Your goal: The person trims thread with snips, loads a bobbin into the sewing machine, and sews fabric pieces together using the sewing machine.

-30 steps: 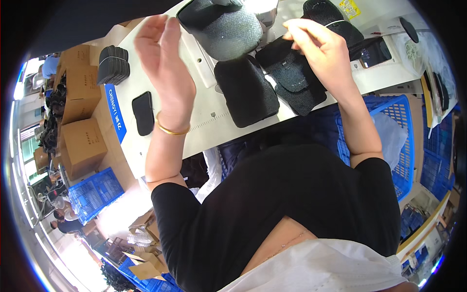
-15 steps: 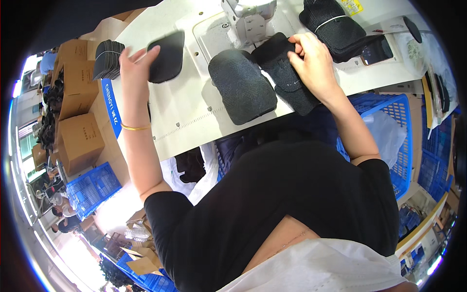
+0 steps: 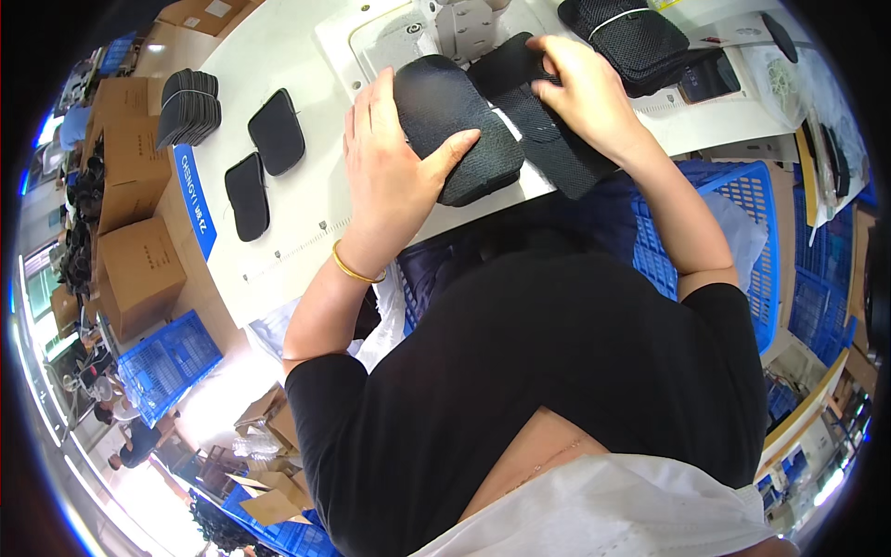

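My left hand point(image 3: 394, 172) wraps the left edge of a stack of black, rounded fabric pads point(image 3: 432, 97), thumb across the top and fingers along the side. Beside it, my right hand point(image 3: 589, 102) curls over black mesh fabric pieces point(image 3: 566, 153), pinching near their far end; its fingertips are partly hidden. On the white table point(image 3: 311, 200), left of my hands, lie a larger black pad point(image 3: 277, 132) and a smaller black pad point(image 3: 247, 197), apart from each other.
The sewing machine point(image 3: 469, 28) stands just beyond my hands. A banded stack of black pads point(image 3: 188, 110) sits far left; a banded mesh stack point(image 3: 629, 42) and a dark phone point(image 3: 710, 79) are at right. A blue crate point(image 3: 766, 251) stands below the table's right side.
My left hand has let go of the larger black pad, now lying on the table, and moved right onto the stack. My right hand stays on the mesh pieces. The view has shifted slightly.
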Available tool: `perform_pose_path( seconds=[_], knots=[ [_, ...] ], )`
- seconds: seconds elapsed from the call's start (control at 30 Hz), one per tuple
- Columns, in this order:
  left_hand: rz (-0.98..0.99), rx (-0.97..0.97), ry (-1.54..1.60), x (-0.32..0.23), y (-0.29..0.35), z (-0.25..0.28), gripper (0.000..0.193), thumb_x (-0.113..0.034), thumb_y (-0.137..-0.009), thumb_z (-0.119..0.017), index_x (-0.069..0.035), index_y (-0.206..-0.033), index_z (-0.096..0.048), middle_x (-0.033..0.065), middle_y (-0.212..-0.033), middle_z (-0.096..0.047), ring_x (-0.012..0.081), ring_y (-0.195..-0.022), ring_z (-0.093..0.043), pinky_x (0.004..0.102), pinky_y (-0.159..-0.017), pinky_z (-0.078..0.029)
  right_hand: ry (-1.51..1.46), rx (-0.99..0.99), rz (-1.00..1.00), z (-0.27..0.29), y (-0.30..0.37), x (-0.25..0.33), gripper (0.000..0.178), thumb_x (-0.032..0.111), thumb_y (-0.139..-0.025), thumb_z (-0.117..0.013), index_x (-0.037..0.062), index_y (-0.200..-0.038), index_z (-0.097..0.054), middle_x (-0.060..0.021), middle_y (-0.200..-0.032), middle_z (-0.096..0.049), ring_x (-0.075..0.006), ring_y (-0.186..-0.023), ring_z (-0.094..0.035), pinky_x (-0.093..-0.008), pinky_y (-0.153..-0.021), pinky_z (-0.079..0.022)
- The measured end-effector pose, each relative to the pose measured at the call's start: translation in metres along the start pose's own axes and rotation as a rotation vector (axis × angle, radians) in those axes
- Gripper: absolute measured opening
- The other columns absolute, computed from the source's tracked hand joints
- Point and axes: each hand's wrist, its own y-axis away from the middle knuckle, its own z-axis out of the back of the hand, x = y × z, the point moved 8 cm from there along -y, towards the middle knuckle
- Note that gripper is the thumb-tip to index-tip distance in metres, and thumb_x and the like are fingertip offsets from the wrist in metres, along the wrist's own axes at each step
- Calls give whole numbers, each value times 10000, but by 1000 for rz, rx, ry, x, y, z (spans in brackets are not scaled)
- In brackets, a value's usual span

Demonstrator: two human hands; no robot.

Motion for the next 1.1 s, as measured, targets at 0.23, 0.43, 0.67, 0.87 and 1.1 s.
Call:
perform_pose_path(
  seconds=[0.23, 0.43, 0.67, 0.87, 1.1],
  knots=[
    [-128, -66, -135, -17, 3, 6, 810, -307, -708, -857, 34, -1330, -466, 192, -1240, -550, 343, -1148, -518, 439, -972, -395, -466, 112, -198, 119, -30, 25, 127, -11, -777, -640, 11, -895, -680, -44, -918, -688, -93, -838, -620, -244, -762, -476],
    [7, -3, 50, -8, -4, 2, 810, -260, -704, -860, 9, -1342, -441, 166, -1155, -622, 321, -1055, -593, 412, -949, -396, -53, 659, 656, 50, -26, 88, 233, 12, -772, -627, 34, -1003, -648, -105, -954, -670, -258, -877, -641, -337, -779, -493],
    [43, -43, 62, -7, -5, 1, 809, -207, -708, -856, 5, -1355, -418, 184, -1090, -650, 341, -1013, -608, 418, -961, -396, 348, 222, -247, 44, 21, 14, 336, 335, -840, -738, 23, -906, -633, -139, -855, -667, -274, -755, -661, -383, -647, -501],
    [118, -189, 399, 9, -6, 1, 635, -138, -750, -838, 9, -1272, -507, 125, -1024, -692, 254, -946, -659, 362, -888, -486, 81, 9, -105, 2, 29, 3, 297, 285, -846, -752, 16, -878, -629, -126, -936, -662, -268, -814, -667, -363, -749, -532],
    [663, -142, 1582, 9, -4, 10, 256, 54, -865, -680, -21, -1109, -666, 92, -1028, -712, 188, -905, -697, 321, -848, -568, -617, -709, 118, 80, 27, 56, 186, 13, -880, -717, -1, -1046, -632, -80, -951, -666, -116, -789, -648, -237, -733, -522]
  ],
)
